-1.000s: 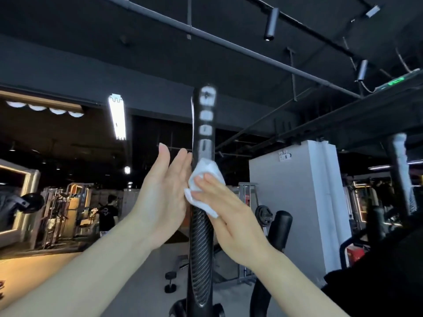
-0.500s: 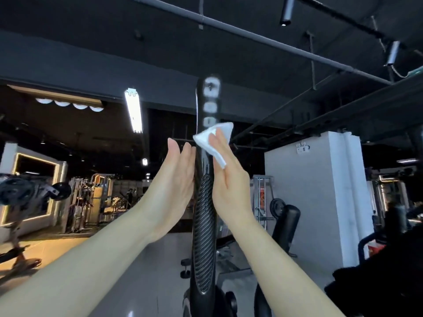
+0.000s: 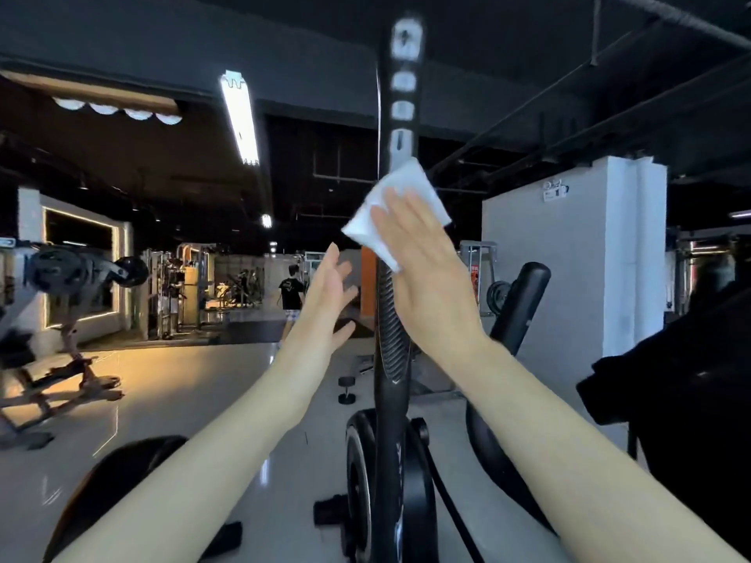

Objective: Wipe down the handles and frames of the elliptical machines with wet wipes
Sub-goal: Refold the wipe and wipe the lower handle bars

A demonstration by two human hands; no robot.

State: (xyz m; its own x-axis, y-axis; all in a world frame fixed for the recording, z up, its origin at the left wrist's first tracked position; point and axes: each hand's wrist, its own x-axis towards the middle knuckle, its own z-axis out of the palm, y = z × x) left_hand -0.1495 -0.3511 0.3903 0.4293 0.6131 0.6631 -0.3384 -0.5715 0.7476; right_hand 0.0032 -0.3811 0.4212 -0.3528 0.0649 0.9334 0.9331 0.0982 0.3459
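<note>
- We are reaching both bare forearms up toward the black elliptical handle (image 3: 392, 331), an upright post with a ribbed grip and pale patches near its top.
- Our right hand (image 3: 426, 278) is pressing a white wet wipe (image 3: 400, 193) flat against the handle above the ribbed grip, fingers straight.
- Our left hand (image 3: 329, 294) is hovering just left of the handle, fingers loosely spread, holding nothing and apart from the post.
- Below, the machine's dark flywheel housing (image 3: 361, 481) is standing on the glossy floor (image 3: 170, 384).
- Farther off, a white pillar (image 3: 569, 258) is rising at right and a person in a black shirt (image 3: 291, 294) is standing among gym machines.
</note>
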